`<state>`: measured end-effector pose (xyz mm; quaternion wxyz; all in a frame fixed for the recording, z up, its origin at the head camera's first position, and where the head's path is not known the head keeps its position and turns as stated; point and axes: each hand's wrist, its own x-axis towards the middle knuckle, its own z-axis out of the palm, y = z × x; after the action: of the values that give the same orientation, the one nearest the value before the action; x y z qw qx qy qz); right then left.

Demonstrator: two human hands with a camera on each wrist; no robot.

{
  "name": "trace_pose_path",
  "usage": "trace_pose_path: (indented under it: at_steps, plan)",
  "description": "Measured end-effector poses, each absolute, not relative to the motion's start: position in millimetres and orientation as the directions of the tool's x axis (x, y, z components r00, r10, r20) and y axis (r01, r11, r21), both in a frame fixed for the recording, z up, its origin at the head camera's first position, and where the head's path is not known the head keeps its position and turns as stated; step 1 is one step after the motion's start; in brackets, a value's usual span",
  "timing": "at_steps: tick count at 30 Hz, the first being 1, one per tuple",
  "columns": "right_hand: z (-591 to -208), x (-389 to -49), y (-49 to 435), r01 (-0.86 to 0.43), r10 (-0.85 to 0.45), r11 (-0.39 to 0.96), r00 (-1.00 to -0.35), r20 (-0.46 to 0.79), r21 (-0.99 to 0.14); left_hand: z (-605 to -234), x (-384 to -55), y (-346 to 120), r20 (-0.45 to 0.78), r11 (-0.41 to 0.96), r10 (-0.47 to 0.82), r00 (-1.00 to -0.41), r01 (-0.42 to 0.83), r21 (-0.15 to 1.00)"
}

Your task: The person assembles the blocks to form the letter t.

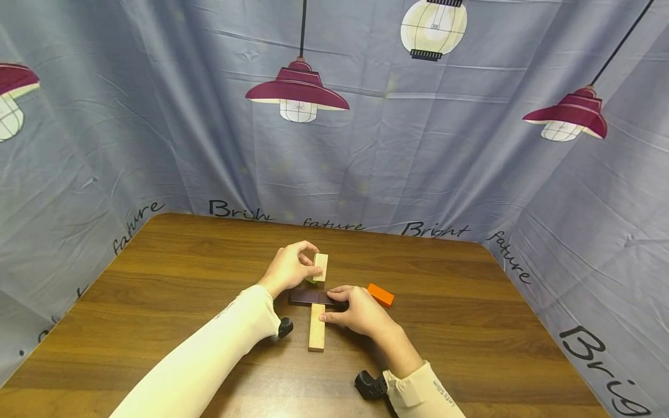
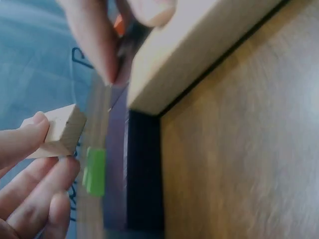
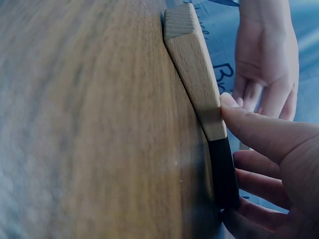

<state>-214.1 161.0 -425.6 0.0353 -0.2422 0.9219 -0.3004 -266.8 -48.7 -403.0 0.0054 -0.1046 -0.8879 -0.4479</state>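
While the left of 2 hands point(image 1: 286, 270) pinches 1 wooden block point(image 1: 322, 265), the right point(image 1: 362, 313) holds 1 dark block point(image 3: 224, 172)

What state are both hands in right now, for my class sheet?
Left hand: holding a pale block.
Right hand: open, touching another pale block and a dark block.

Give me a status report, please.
Left hand pinches one pale block. Right hand touches another pale block and dark block. Orange block near right hand; no obvious obstruction.
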Motion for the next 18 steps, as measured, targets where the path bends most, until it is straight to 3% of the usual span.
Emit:
trace_pose_path:
  at_steps: [10, 18]
  plan:
    - [-424, -214, 160, -0.417, -0.464, 0.692, -0.882, 0.080, -0.589, -414, -264, -37, 0.083, 0.594, 0.224, -0.971, 0.204, 0.778]
    - [-424, -214, 161, -0.411, -0.460, 0.697, -0.885, 0.073, -0.588, -411, -265, -43, 0.085, 0.733, 0.182, -0.980, 0.193, 0.652]
